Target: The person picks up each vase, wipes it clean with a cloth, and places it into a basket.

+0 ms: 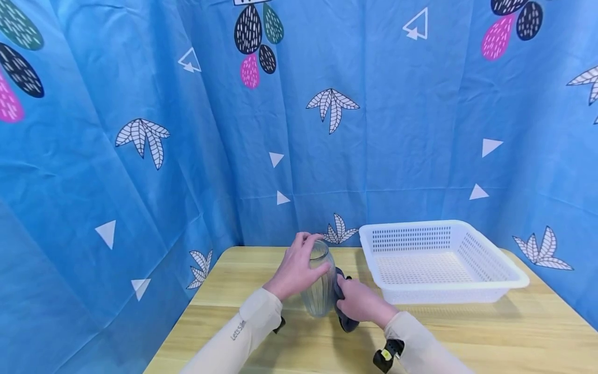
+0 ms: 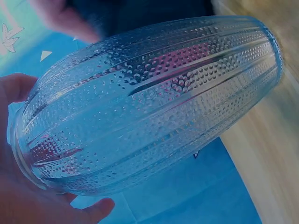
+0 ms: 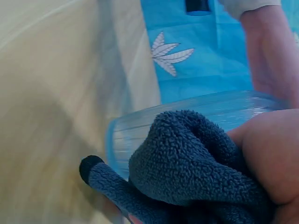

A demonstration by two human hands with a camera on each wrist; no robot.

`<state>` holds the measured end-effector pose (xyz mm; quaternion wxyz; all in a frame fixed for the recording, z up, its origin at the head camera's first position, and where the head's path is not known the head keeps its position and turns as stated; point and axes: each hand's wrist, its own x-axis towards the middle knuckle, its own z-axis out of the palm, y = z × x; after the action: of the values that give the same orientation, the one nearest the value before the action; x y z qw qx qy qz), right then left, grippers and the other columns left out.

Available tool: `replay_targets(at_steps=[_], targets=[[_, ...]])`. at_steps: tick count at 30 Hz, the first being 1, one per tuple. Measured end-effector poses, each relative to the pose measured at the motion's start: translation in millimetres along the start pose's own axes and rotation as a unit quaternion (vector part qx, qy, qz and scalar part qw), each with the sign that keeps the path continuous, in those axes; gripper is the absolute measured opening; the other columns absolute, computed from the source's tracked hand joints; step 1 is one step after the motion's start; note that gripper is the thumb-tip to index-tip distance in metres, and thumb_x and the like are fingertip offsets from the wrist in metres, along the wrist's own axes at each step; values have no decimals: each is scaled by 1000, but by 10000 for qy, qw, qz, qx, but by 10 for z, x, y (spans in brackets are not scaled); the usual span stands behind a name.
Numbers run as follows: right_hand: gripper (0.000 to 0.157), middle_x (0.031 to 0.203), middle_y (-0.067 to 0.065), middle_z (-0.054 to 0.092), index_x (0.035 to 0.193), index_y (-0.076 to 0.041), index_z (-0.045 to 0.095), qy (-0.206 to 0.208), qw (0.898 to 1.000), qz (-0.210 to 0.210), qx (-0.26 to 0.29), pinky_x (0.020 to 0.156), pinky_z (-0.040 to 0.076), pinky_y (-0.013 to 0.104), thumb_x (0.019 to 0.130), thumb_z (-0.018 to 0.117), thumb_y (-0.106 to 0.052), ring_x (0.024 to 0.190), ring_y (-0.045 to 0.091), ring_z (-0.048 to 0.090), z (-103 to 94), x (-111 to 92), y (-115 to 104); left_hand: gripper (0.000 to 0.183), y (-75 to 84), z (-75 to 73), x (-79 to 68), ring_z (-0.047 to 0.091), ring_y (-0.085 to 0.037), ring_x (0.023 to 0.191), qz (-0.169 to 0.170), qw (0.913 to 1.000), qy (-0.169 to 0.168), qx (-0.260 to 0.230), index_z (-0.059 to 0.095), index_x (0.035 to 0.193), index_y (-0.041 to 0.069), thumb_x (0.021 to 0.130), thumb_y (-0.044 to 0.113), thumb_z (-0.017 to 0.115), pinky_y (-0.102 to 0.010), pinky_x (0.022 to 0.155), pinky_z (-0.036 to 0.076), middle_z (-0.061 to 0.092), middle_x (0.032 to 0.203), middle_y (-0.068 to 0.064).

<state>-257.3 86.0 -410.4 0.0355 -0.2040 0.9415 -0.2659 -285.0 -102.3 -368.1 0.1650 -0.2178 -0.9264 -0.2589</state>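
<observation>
A clear ribbed glass vase (image 1: 318,297) is upright near the middle of the table, its mouth at the top. My left hand (image 1: 298,264) grips it around the neck, fingers and thumb on opposite sides. Small raised dots and long ribs cover the vase (image 2: 154,102) in the left wrist view. My right hand (image 1: 362,301) holds a bunched dark grey terry cloth (image 1: 348,323) against the vase's right side. In the right wrist view the fluffy cloth (image 3: 187,158) hides part of the glass and most of the right fingers. Whether the base touches the table cannot be told.
A white perforated plastic basket (image 1: 392,295) stands on the wooden table (image 1: 224,291), to the right of and behind the right hand. A blue patterned curtain (image 1: 402,145) hangs behind the table and along its sides.
</observation>
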Motion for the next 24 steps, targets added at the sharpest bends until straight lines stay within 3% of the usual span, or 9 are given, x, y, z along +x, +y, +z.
replay_targets(at_steps=[4,8,15,24], targets=[[68,126,31,63,147,14,38,-221,9997,39,-121,82,54,42,91,67,-11,86,24,69,120,25,62,68,-1,-2,3,52,-23,118,-3,9999,-32,123,42,150,27,91,49,67,-49,104,42,46,135,1],[66,126,33,63,145,14,41,-189,9998,-46,-82,86,54,44,89,68,-8,93,28,70,148,27,91,68,-1,-17,13,52,-21,124,61,9997,14,224,44,148,27,90,51,68,-50,109,38,50,134,3],[61,131,30,61,145,9,46,-40,9991,167,389,78,51,41,89,65,-6,86,22,63,61,-4,75,66,-5,-44,-15,45,-22,139,47,9999,-9,165,48,146,27,89,53,70,-51,109,35,52,145,6],[60,93,14,70,147,2,47,620,9966,-45,542,54,45,32,90,64,-6,58,16,56,-219,-119,-136,66,-16,-35,8,37,-21,145,137,9997,-65,190,48,146,26,86,42,69,-54,112,33,48,149,5]])
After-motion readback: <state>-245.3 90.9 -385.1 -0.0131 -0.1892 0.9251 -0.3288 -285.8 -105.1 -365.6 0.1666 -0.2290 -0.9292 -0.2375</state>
